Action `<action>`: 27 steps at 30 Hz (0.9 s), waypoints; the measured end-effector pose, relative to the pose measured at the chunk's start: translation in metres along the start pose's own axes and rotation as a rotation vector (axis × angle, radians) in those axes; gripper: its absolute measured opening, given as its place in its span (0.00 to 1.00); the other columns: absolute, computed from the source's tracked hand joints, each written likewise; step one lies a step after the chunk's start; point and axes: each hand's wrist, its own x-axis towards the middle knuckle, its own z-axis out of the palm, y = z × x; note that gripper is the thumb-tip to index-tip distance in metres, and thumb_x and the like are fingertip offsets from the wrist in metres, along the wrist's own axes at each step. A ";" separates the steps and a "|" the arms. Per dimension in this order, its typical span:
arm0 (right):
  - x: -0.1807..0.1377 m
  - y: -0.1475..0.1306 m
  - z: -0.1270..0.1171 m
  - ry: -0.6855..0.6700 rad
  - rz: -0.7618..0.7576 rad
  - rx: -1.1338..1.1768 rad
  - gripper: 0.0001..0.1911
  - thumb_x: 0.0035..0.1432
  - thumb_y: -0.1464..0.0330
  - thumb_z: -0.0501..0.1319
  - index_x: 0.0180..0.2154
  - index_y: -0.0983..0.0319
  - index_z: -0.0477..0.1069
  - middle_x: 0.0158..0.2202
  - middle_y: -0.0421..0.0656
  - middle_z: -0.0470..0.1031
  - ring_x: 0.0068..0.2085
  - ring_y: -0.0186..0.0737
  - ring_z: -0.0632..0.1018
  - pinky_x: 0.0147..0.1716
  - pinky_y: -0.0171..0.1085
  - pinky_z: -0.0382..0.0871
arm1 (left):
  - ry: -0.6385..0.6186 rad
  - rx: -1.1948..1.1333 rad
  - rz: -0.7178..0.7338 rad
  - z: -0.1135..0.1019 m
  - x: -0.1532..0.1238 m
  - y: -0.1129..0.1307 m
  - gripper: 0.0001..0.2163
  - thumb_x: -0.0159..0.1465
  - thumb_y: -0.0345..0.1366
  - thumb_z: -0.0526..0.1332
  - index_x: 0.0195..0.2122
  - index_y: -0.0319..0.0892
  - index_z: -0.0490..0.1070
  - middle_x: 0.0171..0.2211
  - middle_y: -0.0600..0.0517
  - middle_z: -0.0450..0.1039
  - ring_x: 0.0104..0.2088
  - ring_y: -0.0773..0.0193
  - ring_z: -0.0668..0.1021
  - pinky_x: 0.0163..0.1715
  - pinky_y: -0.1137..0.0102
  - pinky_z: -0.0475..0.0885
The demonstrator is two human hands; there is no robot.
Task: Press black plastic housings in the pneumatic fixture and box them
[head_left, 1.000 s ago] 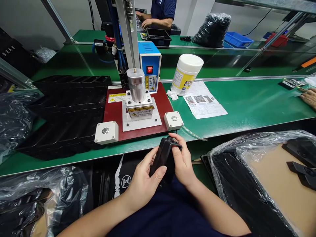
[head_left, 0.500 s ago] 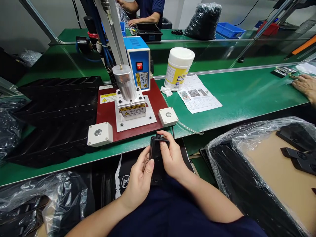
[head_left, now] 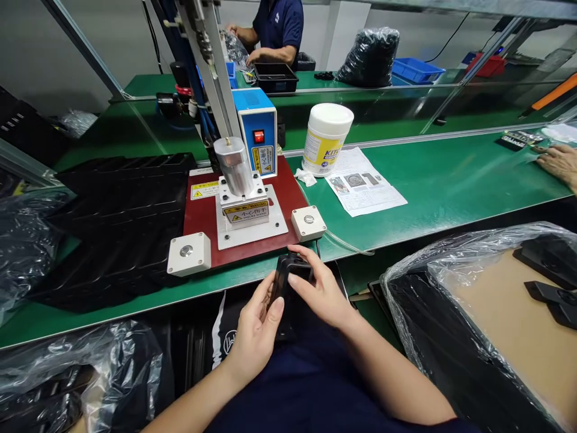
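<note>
A black plastic housing point(head_left: 288, 300) with a raised rim is held over my lap, in front of the bench edge. My left hand point(head_left: 255, 328) grips its left side, thumb toward the near face. On the upper right, my right hand point(head_left: 322, 291) holds it with the index finger over the top end and the thumb at the inner rim. Just beyond the hands stands a small press point(head_left: 238, 180) on a dark red base, with a white button box point(head_left: 189, 252) on the left and another button box point(head_left: 309, 222) on the right.
Black trays point(head_left: 121, 234) are stacked left of the press. A white-lidded canister point(head_left: 327, 141) and a printed sheet point(head_left: 365, 183) lie to the right. A plastic-lined box point(head_left: 491, 294) holds black parts. A co-worker's hand point(head_left: 559, 165) rests at far right; another person works across the bench.
My view has tilted up slightly, so the bench appears lower. The housing has turned a little in my hands, and my right thumb has shifted toward its left rim.
</note>
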 end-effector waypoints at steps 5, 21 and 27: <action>0.006 -0.025 -0.009 -0.091 -0.008 0.073 0.24 0.56 0.54 0.66 0.50 0.61 0.71 0.38 0.43 0.74 0.38 0.42 0.75 0.38 0.38 0.72 | -0.166 0.114 0.125 -0.013 -0.002 0.006 0.23 0.68 0.42 0.55 0.63 0.44 0.62 0.63 0.43 0.62 0.63 0.52 0.66 0.63 0.59 0.62; 0.006 -0.024 0.002 0.261 -0.239 -0.081 0.15 0.67 0.57 0.56 0.42 0.60 0.74 0.41 0.46 0.75 0.44 0.46 0.75 0.45 0.41 0.68 | 0.304 0.709 0.655 -0.027 -0.001 -0.005 0.24 0.57 0.31 0.67 0.55 0.47 0.67 0.48 0.47 0.76 0.46 0.53 0.80 0.48 0.61 0.77; -0.003 -0.040 0.002 0.094 -0.484 -0.219 0.16 0.67 0.56 0.55 0.45 0.60 0.73 0.40 0.46 0.75 0.41 0.45 0.76 0.41 0.40 0.69 | 0.123 0.681 0.649 -0.047 -0.007 0.016 0.28 0.52 0.37 0.72 0.55 0.51 0.67 0.45 0.52 0.79 0.39 0.57 0.82 0.41 0.69 0.79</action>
